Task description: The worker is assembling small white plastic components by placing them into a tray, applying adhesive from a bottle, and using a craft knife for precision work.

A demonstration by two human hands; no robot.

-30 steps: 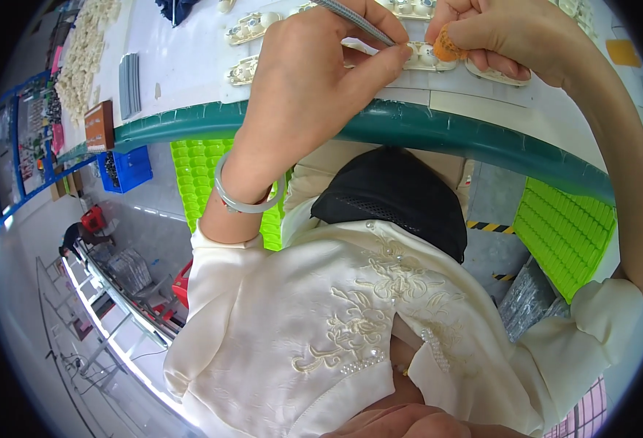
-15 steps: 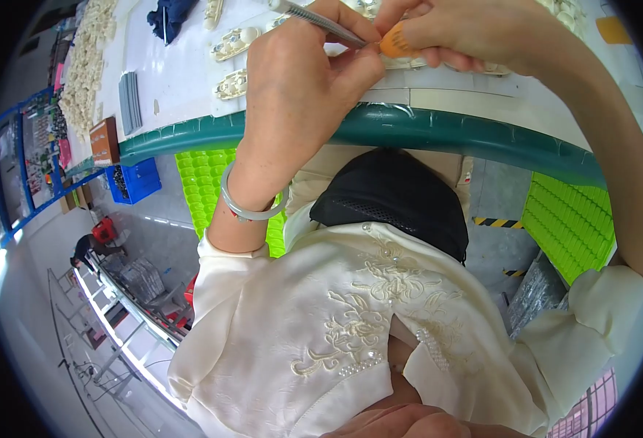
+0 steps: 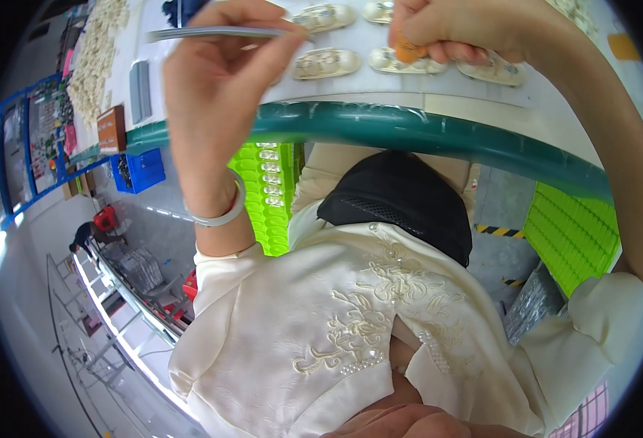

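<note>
My left hand (image 3: 216, 87) is raised over the left of the worktable, its fingertips pinching a slim silver tool (image 3: 205, 33) with a long straight shaft. The tool lies nearly level, its thin end pointing right. My right hand (image 3: 449, 33) is curled above the row of oblong cream parts (image 3: 326, 64). At its fingertips is an orange piece (image 3: 410, 50); I cannot tell whether it is held or worn on a finger. Directly beneath is another cream part (image 3: 389, 63), partly covered by these fingers. A further cream part (image 3: 491, 71) lies just right of it.
A green padded tube (image 3: 351, 120) runs along the table's front edge. At the left are grey strips (image 3: 140, 91), a brown block (image 3: 111, 130) and a heap of small cream pieces (image 3: 97, 62). Below stand a blue bin (image 3: 143, 169) and green trays (image 3: 573, 226).
My left hand has moved left with the silver tool, away from my right hand; the tool has turned nearly level. My right hand stays almost in place with the orange piece.
</note>
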